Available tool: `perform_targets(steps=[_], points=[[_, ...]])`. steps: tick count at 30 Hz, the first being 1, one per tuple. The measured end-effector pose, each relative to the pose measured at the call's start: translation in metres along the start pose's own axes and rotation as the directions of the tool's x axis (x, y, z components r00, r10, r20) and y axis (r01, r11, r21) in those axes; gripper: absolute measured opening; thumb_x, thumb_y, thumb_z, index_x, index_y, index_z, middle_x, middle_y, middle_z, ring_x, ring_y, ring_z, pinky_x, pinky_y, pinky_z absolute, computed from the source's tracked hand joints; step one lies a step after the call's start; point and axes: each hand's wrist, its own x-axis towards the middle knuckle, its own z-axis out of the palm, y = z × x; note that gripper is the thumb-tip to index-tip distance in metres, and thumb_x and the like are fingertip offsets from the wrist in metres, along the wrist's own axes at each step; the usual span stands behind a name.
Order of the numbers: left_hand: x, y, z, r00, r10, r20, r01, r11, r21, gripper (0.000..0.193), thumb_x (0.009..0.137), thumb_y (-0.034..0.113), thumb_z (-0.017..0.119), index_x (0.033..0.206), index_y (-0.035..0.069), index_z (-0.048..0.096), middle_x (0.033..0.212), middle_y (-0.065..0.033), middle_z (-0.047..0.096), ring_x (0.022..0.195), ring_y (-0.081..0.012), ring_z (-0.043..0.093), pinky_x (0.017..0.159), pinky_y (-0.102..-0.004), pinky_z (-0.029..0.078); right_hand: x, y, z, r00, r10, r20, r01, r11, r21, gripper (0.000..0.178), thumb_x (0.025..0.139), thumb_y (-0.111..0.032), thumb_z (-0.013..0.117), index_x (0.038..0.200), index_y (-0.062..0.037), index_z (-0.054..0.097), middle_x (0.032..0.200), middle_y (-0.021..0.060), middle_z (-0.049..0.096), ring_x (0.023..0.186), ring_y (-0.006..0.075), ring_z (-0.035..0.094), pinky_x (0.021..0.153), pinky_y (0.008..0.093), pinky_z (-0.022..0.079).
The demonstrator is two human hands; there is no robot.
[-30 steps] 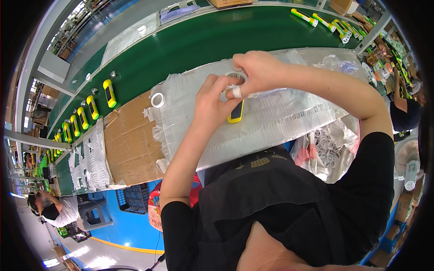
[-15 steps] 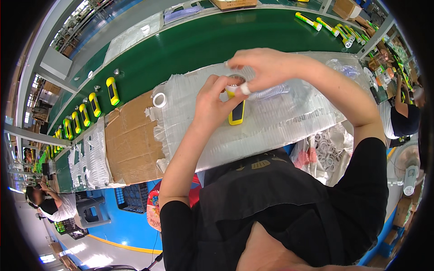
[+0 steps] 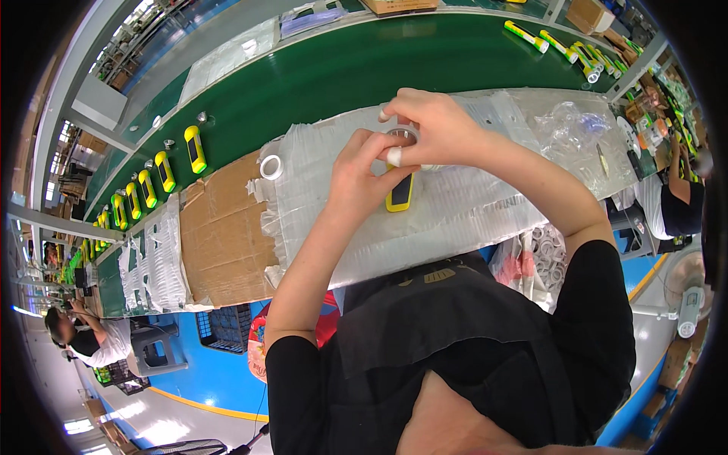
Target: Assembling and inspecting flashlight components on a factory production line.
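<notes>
A yellow flashlight [image 3: 399, 199] with a dark panel stands or leans on the plastic-covered bench in front of me. Its round head with a clear rim [image 3: 403, 135] points up between my hands. My left hand [image 3: 362, 168] is wrapped around the flashlight just below that head. From the other side, my right hand [image 3: 440, 127] curls its fingers and thumb about the rim, white covers on some fingertips. The fingers hide much of the flashlight's upper part. To the left of my left hand, a loose white ring [image 3: 271, 167] lies on the plastic.
Yellow flashlights [image 3: 196, 150] line the green belt at left, with small silver reflectors [image 3: 202, 117] beside them. More flashlights [image 3: 526, 36] lie at far right. Cardboard [image 3: 224, 235] covers the bench at left; crumpled clear plastic [image 3: 569, 125] lies at right. A bag of white rings [image 3: 547, 254] hangs below.
My right hand has closed in on the flashlight's head, its thumb now against the rim's near side. My right elbow has come inward. The left hand keeps its hold.
</notes>
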Motion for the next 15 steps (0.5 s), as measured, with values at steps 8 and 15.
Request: perform_targets(steps=[8,15], points=[[-0.001,-0.006,-0.001,1.0,0.013,0.006,-0.013,1.0,-0.007,0.038,0.068,0.005,0.083,0.101,0.008,0.065,0.105,-0.0054,0.068,0.092,-0.0204,0.065,0.077,-0.0319,0.052,-0.024,0.02,0.027,0.996,-0.032,-0.088,0.062,0.928,0.368,0.066,0.079,-0.019,0.078,0.137,-0.0076,0.049,0.102,0.0071,0.06,0.094,0.0187,0.057,0.089,0.0342,0.047],[-0.005,-0.013,-0.009,0.985,-0.17,0.013,0.166,0.941,-0.295,0.03,0.08,0.006,0.077,0.102,0.007,0.056,0.102,-0.0084,0.068,0.097,-0.0161,0.063,0.085,-0.0304,0.05,-0.064,-0.006,0.134,0.918,0.384,-0.095,-0.192,0.642,0.742,0.069,0.08,-0.032,0.077,0.132,0.0008,0.047,0.11,0.0108,0.06,0.102,0.0203,0.059,0.088,0.0341,0.048]])
